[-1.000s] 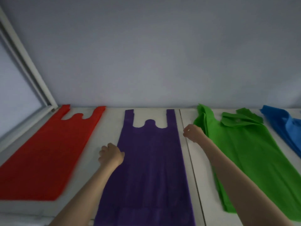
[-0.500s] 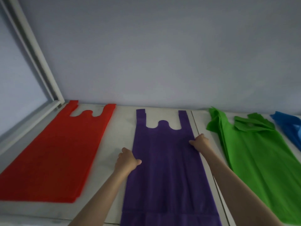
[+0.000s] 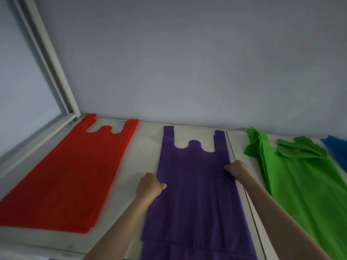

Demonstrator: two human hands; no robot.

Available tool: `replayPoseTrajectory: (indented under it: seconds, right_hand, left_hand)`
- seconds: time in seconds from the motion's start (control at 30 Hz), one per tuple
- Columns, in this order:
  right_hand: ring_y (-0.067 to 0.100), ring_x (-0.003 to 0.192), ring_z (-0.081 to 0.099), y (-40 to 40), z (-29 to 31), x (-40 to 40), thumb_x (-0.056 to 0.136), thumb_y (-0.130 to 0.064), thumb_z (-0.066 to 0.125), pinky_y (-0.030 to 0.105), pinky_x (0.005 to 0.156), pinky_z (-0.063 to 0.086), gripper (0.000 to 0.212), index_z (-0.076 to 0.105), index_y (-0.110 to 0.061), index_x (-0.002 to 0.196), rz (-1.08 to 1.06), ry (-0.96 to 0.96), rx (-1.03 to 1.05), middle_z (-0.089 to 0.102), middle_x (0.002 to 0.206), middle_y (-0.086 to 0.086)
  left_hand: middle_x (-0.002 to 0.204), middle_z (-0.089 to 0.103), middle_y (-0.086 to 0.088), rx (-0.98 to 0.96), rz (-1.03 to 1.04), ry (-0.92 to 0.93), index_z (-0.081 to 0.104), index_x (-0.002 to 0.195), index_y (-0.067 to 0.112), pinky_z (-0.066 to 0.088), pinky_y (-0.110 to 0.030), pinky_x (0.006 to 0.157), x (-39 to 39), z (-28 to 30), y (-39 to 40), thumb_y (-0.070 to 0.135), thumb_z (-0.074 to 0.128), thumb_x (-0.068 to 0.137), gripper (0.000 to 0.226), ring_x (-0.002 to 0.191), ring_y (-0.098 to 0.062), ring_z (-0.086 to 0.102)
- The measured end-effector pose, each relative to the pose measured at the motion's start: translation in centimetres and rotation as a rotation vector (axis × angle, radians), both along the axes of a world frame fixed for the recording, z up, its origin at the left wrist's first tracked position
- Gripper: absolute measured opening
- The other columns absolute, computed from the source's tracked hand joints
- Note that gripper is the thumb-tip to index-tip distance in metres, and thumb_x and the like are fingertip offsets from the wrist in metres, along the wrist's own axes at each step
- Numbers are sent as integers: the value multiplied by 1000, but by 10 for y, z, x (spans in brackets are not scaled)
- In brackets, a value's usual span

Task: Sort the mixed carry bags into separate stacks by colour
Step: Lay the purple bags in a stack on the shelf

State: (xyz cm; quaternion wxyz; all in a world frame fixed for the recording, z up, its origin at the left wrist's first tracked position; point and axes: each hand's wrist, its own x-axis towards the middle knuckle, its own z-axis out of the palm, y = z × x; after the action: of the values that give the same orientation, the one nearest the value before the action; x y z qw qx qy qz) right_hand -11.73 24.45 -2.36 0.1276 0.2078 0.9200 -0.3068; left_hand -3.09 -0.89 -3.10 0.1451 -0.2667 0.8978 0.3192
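The left hand (image 3: pixel 149 185) pinches the left edge of the purple bag (image 3: pixel 195 194), thumb on top and fingers curled under the fabric. The right hand (image 3: pixel 237 169) has the same kind of grip on the bag's right edge, a little farther up, fingers curled over it. The purple bag lies flat on the white desk (image 3: pixel 144 145), handles toward the wall (image 3: pixel 187 62), on top of more purple fabric that shows below its bottom hem. Left of the purple bag, apart from it, lies a flat red stack (image 3: pixel 71 175) reaching toward the window frame (image 3: pixel 52 59). Right of the purple bag, across a seam in the desk, lies a green stack (image 3: pixel 304 184) with rumpled handles. Beyond the green stack, a blue bag (image 3: pixel 338 151) shows at the picture's edge.
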Motion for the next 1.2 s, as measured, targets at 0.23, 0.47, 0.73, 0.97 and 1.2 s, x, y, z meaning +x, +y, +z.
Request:
replayPoseTrajectory:
  seconds: [0.23, 0.47, 0.73, 0.97, 1.2]
  right_hand:
    - [25, 79, 47, 4, 3, 2, 79, 0, 58, 27, 55, 35, 9, 57, 2, 88, 29, 16, -117, 52, 88, 17]
    - [25, 80, 48, 6, 0, 9, 84, -3, 59, 30, 62, 37, 8, 58, 4, 86, -14, 84, -191, 53, 88, 19]
    - [28, 87, 52, 2, 5, 24, 83, 3, 56, 35, 73, 43, 33, 54, 12, 115, -46, 101, -220, 58, 101, 25]
    - [31, 91, 52, -10, 12, 43, 87, -2, 53, 32, 71, 39, 41, 45, 8, 126, -7, 131, -112, 55, 112, 27]
    - [37, 105, 52, -22, 16, 60, 90, 0, 42, 42, 86, 47, 44, 37, 5, 133, -14, 106, 3, 47, 130, 30]
  left_hand:
    - [124, 63, -18, 171, 49, 1, 56, 123, -5, 49, -28, 84, -3, -3, -10, 15, 71, 80, 50, 112, -30, 63]
    - [116, 65, -23, 254, 18, 20, 63, 110, -9, 42, -25, 71, 7, -2, -7, -1, 61, 81, 29, 107, -33, 65]
    - [117, 65, -22, 382, 12, 113, 61, 114, -9, 43, -25, 70, 18, 0, -1, 6, 53, 91, 29, 92, -26, 63]
    - [121, 63, -23, 344, -14, 124, 58, 118, -8, 52, -38, 90, 36, 10, 3, 2, 50, 85, 35, 110, -36, 62]
    - [125, 58, -21, 369, -11, 158, 51, 123, -4, 50, -36, 91, 54, 10, -1, 3, 49, 87, 36, 114, -34, 58]
